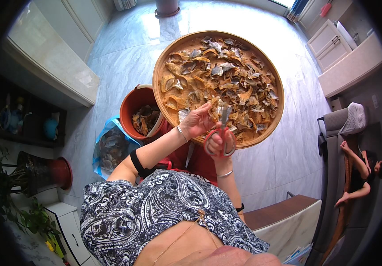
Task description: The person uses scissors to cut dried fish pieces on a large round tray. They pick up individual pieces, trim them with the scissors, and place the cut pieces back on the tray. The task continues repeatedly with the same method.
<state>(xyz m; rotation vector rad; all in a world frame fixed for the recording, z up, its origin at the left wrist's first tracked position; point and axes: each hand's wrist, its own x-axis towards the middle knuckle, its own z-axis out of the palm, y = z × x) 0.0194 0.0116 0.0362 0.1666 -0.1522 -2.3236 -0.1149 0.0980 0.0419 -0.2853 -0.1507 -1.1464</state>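
Observation:
A piece of what looks like dried fish (213, 111) is pinched in my left hand (196, 122), over the near part of a round bamboo tray (156, 79). My right hand (215, 143) grips scissors (224, 119) by their red handles, the blades pointing away from me beside the piece. Whether the blades touch it is hard to tell. Many curled brown and silvery dried pieces (217, 69) are spread over the tray. Left of the tray stands a reddish-brown plastic bucket (128, 108) with similar pieces (146, 120) inside.
A blue-edged plastic bag (98, 143) with greyish contents sits against the bucket. Farther left is a potted plant (61, 173). On the right, a person (365, 173) sits on a grey sofa (330, 159). A marble-sided table (284, 212) stands close at my right.

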